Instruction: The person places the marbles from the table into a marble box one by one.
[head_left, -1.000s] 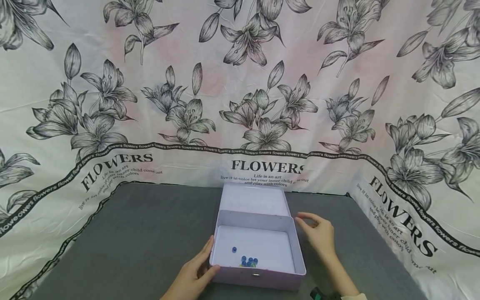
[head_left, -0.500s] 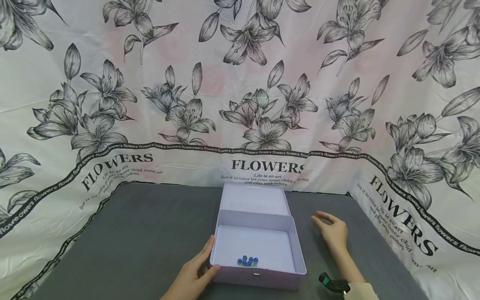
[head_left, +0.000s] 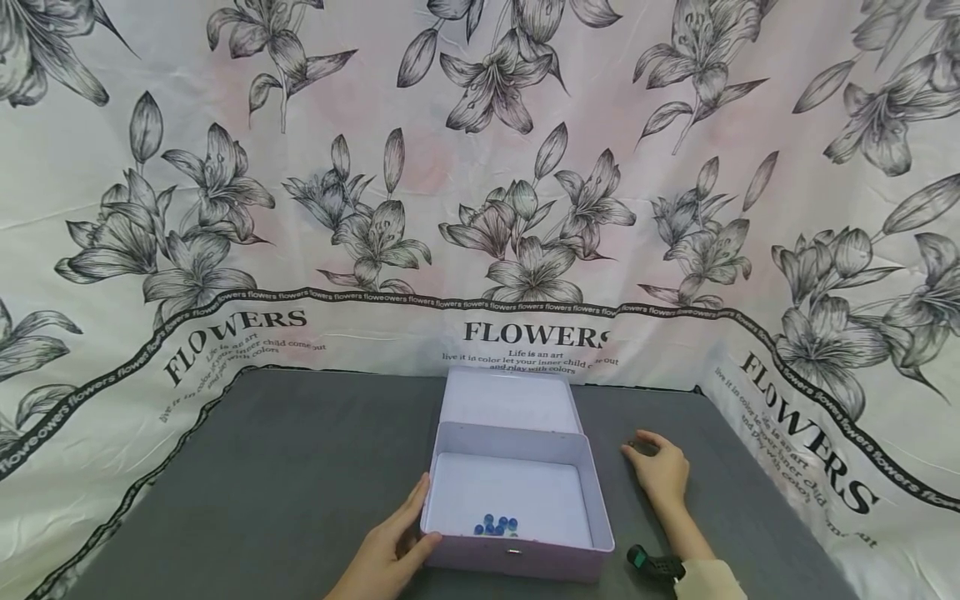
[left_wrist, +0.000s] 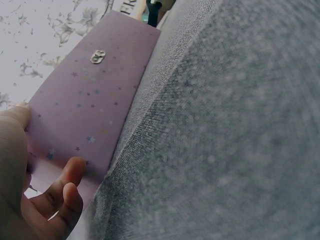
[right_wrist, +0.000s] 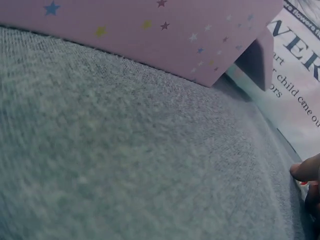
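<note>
A pale purple tin box (head_left: pixel 517 557) with printed stars stands at the table's front, its lid (head_left: pixel 510 402) laid back behind it. Several blue marbles (head_left: pixel 502 521) lie inside against the front wall. My left hand (head_left: pixel 386 546) holds the box's front left corner, thumb at the front and fingers along the left side. To the right of the box, my right hand (head_left: pixel 663 473) is low over the table, thumb and forefinger together. At the right wrist view's edge, a small marble (right_wrist: pixel 303 183) with a red patch shows between the fingertips, mostly hidden.
Dark grey cloth (head_left: pixel 285 475) covers the table. A flower-printed curtain (head_left: pixel 360 333) hangs around the back and sides, close behind the lid. A black strap with a green part (head_left: pixel 655 563) is at the right wrist. The box's front has a metal clasp (left_wrist: pixel 98 56).
The lone marble has rolled to the others at the front wall. My right hand has moved right, away from the box, then down to the table. My left hand stays on the box.
</note>
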